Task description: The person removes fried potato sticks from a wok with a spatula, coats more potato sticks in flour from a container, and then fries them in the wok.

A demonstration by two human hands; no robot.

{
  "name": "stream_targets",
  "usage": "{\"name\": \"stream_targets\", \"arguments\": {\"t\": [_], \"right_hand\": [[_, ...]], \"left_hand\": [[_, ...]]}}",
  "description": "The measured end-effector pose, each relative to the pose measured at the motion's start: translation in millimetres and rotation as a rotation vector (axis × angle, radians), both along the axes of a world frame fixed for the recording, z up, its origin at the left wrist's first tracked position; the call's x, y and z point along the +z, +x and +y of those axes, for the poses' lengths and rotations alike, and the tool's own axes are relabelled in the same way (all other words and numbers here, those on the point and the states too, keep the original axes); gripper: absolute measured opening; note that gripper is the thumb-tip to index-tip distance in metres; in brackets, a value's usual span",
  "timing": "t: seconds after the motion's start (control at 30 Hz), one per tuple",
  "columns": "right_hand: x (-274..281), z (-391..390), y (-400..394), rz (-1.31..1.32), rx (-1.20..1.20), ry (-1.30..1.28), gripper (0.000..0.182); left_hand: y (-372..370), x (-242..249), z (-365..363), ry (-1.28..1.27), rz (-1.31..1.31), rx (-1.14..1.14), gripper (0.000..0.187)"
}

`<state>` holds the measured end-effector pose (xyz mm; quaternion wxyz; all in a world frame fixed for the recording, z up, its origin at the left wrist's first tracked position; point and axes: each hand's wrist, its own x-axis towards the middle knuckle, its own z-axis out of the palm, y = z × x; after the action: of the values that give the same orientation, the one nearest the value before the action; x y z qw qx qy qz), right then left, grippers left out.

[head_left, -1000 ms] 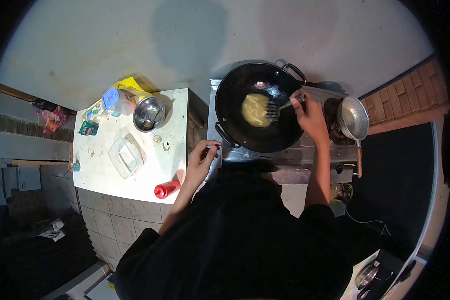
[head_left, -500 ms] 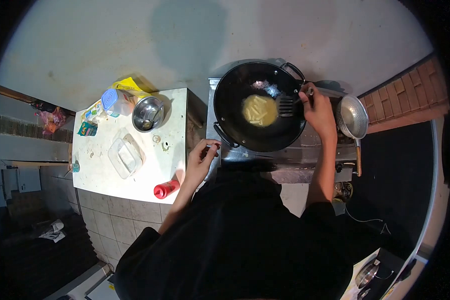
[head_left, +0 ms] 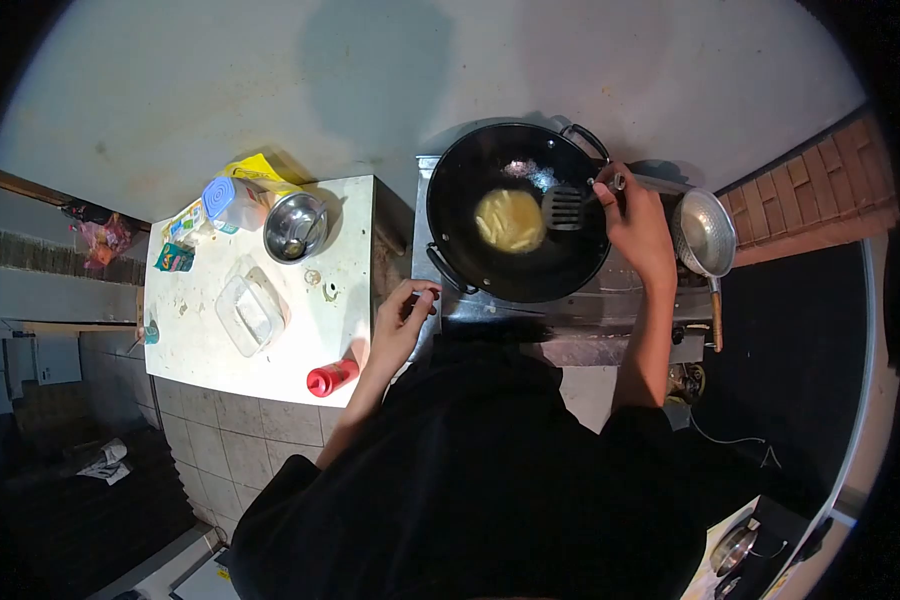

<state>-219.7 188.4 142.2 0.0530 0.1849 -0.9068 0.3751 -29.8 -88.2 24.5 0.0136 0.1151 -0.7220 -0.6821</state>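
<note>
A black wok (head_left: 460,190) with two loop handles sits on the stove. Inside it, pale strips like cut potato (head_left: 510,225) lie in a small pool of yellowish liquid. My right hand (head_left: 635,222) is over the wok's right rim, closed around the handle of a slotted spatula (head_left: 566,207). The spatula's dark blade is at the right edge of the pool. Just below the wok's left handle (head_left: 450,270) is my left hand (head_left: 402,315), its fingers curled together. Something small and dark red shows at its fingertips, too small to name.
A dented metal pan (head_left: 706,235) stands right of the wok. On the white table (head_left: 195,330) at left are a steel bowl (head_left: 295,228), a clear plastic container (head_left: 249,316), a blue-lidded tub (head_left: 232,203), a yellow bag (head_left: 258,168) and a red bottle (head_left: 332,378).
The spatula blade has moved slightly left and up in the wok. The strips and liquid have shifted a little left. My left hand stays in place.
</note>
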Motion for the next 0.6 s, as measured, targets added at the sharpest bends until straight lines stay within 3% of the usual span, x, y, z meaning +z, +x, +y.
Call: {"name": "stream_targets", "arguments": {"t": [0.1, 0.27, 0.47, 0.6], "right_hand": [[-5, 5, -5, 0.011, -0.04, 0.106, 0.016], [-29, -1, -10, 0.02, 0.084, -0.021, 0.016], [2, -5, 3, -0.106, 0.013, -0.02, 0.016], [7, -1, 3, -0.022, 0.013, -0.002, 0.016]], "left_hand": [[-1, 4, 0, 0.008, 0.012, 0.007, 0.019], [0, 2, 0, 0.006, 0.019, 0.009, 0.019], [2, 4, -2, 0.009, 0.006, 0.008, 0.02], [1, 1, -3, -0.002, 0.011, -0.002, 0.019]]}}
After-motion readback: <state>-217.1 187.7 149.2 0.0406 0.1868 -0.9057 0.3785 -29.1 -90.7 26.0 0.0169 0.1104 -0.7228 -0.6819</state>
